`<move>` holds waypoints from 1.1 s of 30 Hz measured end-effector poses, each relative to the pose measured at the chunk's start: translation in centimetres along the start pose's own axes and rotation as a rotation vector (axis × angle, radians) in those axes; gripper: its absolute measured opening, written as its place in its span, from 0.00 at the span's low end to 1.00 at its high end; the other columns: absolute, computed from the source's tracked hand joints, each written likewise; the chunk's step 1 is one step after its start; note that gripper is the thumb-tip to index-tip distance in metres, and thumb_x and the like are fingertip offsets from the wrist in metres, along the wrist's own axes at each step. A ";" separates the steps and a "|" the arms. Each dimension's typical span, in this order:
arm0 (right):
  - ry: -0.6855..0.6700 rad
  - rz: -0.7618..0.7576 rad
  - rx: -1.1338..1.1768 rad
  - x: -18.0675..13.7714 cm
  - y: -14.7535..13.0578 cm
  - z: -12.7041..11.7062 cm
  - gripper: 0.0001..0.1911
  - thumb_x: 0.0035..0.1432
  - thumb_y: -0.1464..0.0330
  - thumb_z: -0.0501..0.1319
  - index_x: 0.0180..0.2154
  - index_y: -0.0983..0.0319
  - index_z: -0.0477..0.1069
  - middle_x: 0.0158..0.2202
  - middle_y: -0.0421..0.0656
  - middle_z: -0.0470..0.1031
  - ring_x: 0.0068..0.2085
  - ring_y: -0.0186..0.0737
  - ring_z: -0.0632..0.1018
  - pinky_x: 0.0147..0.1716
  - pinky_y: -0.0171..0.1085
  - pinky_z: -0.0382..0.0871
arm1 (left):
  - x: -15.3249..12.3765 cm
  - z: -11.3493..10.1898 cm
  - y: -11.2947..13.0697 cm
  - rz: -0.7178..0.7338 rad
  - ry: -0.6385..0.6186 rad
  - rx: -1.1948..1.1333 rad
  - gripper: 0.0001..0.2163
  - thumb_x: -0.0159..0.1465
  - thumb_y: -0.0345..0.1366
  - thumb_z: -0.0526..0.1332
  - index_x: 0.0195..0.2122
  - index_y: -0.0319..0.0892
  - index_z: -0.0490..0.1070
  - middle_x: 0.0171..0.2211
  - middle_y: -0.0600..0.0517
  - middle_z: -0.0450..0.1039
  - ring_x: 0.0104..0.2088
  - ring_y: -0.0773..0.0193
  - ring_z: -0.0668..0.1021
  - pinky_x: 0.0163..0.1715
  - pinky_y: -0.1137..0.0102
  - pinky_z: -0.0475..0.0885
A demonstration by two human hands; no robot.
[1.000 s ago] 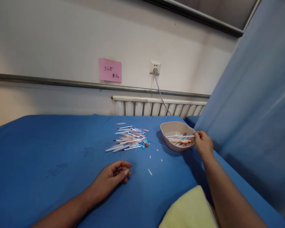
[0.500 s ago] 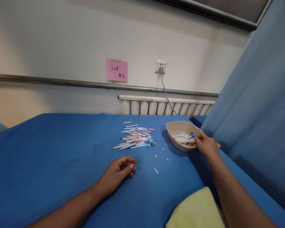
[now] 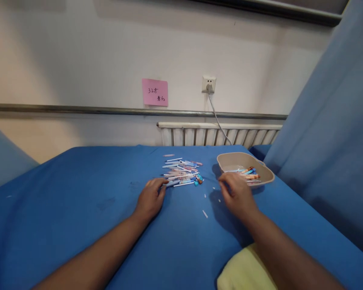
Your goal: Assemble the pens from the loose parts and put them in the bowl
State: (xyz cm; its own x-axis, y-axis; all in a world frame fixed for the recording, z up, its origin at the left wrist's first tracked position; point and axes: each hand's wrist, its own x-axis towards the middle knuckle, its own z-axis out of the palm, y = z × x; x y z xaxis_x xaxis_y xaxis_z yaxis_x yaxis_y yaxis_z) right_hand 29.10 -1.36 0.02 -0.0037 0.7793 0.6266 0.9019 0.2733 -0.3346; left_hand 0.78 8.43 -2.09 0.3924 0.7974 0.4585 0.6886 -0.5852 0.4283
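A pile of slim pens (image 3: pixel 181 171), mostly white, pale blue and pink, lies on the blue cloth (image 3: pixel 78 225). At its near left end, my left hand (image 3: pixel 151 197) has its fingers bent down over the pen ends and seems to pinch a pen there; the fingertips are partly hidden. Just in front of the beige basin (image 3: pixel 264 173), my right hand (image 3: pixel 237 193) hangs above the cloth, loosely curved with finger and thumb apart. Nothing shows in it. Several more pens (image 3: pixel 249 173) with orange and blue parts lie inside the basin, partly covered by this hand.
Several small white tips (image 3: pixel 205 214) are scattered on the cloth between the hands. A yellow cloth (image 3: pixel 246 270) lies at the near edge under my right forearm. Behind are a radiator (image 3: pixel 199 135) and a plugged-in cable (image 3: pixel 218 119); a blue curtain (image 3: pixel 326 141) hangs right.
My right hand has left the basin's rim and moved left to in front of the basin. My left hand has moved forward to the near left end of the pen pile.
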 end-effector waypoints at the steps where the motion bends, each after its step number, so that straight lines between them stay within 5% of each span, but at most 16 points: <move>1: -0.075 -0.028 0.042 -0.3 -1.1 0.6 0.07 0.59 0.72 0.53 0.37 0.60 0.68 0.38 0.45 0.73 0.41 0.43 0.71 0.44 0.40 0.60 | 0.3 0.1 -0.2 0.007 0.005 0.052 0.12 0.64 0.33 0.52 0.44 0.40 0.71 0.45 0.45 0.74 0.47 0.53 0.72 0.49 0.59 0.65; 6: -0.369 -0.130 0.121 -1.2 -3.2 2.3 0.06 0.60 0.73 0.54 0.37 0.60 0.68 0.36 0.43 0.73 0.40 0.41 0.71 0.41 0.39 0.60 | 1.2 0.8 -0.2 0.050 -0.065 0.183 0.14 0.65 0.34 0.51 0.49 0.42 0.70 0.46 0.44 0.74 0.45 0.51 0.72 0.46 0.59 0.65; 22: -0.394 -0.029 0.153 -0.4 -0.2 4.1 0.07 0.61 0.74 0.53 0.36 0.62 0.69 0.36 0.44 0.73 0.40 0.40 0.72 0.42 0.38 0.64 | 1.5 1.0 0.1 0.224 -0.340 0.008 0.10 0.65 0.40 0.54 0.39 0.44 0.73 0.38 0.48 0.74 0.40 0.57 0.73 0.44 0.63 0.65; 33: -0.578 -0.220 -0.177 1.4 -4.6 6.2 0.11 0.62 0.74 0.51 0.41 0.60 0.71 0.37 0.46 0.74 0.41 0.44 0.72 0.40 0.39 0.62 | 0.8 0.6 1.2 0.129 -0.392 -0.259 0.11 0.64 0.42 0.55 0.38 0.44 0.74 0.36 0.49 0.74 0.39 0.58 0.73 0.43 0.66 0.66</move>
State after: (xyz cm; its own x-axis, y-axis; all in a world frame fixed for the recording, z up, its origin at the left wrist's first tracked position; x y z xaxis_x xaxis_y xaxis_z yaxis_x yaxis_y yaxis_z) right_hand 22.26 1.99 -1.96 -0.3846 0.9072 0.1705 0.9109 0.4029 -0.0893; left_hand 2.29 8.42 -1.66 0.6986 0.6826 0.2143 0.4647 -0.6607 0.5895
